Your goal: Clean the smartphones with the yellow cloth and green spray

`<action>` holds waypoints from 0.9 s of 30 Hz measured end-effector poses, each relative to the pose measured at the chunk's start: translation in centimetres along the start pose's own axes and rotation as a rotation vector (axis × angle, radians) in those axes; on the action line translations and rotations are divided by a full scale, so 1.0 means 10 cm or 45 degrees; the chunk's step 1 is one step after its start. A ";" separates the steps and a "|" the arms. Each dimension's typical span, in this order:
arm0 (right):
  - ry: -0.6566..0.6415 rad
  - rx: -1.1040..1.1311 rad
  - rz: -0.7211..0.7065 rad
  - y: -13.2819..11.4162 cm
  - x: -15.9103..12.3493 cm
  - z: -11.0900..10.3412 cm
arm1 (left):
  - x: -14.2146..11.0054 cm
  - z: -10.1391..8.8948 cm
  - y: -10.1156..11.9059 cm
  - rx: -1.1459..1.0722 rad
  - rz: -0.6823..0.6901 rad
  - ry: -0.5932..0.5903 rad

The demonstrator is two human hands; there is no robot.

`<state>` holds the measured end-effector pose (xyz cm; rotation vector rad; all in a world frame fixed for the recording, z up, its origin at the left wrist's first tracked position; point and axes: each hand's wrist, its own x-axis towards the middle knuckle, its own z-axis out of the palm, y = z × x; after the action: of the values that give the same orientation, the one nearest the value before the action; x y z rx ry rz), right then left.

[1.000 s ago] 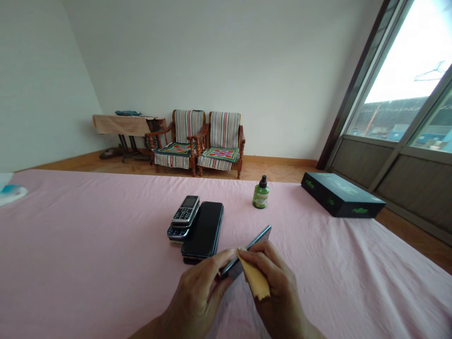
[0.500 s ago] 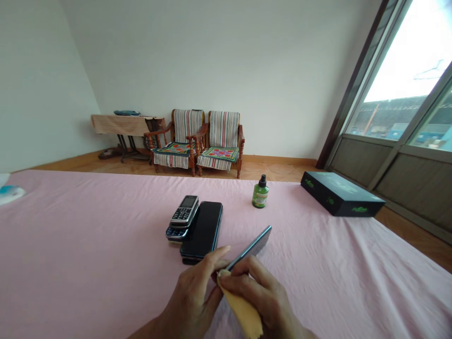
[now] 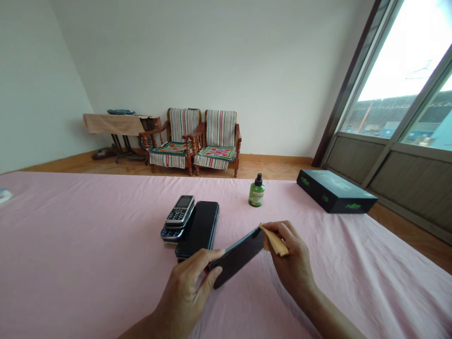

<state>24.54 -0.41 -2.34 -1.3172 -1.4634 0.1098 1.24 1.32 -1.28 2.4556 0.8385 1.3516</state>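
Note:
My left hand grips the near end of a dark smartphone, thumb on its screen side and fingers on the upper edge. The phone is tilted above the pink cloth. In my right hand a folded yellow cloth is pinched, and it touches the phone's far end. Just beyond my left hand lies a stack of black smartphones. Against its left side rest stacked keypad phones, a silver one on top and a blue-black one beneath.
A green spray bottle stands beyond the held phone. To its right lies a flat black box near the far edge of the pink sheet. Two wooden chairs and a covered table stand by the wall.
My right hand and the yellow cloth have moved from the phone's near end to its far end. The phone has turned, showing more of its dark screen. The view has shifted slightly.

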 end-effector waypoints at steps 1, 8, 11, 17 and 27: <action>-0.007 0.009 -0.012 0.00 0.00 0.01 | 0.00 0.00 0.00 -0.001 -0.007 -0.005; -0.040 0.079 -0.092 -0.01 -0.03 0.04 | 0.01 -0.01 0.00 0.002 -0.023 -0.013; -0.059 0.099 -0.096 -0.01 -0.03 0.05 | 0.01 -0.01 0.00 0.001 -0.018 -0.013; -0.095 0.137 -0.105 -0.05 -0.04 0.06 | 0.00 -0.01 0.00 -0.012 -0.036 -0.029; -0.175 0.235 -0.138 -0.21 -0.12 0.16 | 0.00 0.00 0.00 -0.036 -0.074 -0.053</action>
<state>21.78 -1.16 -2.30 -1.0965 -1.5974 0.2631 1.30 1.31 -1.26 2.4102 0.8679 1.2799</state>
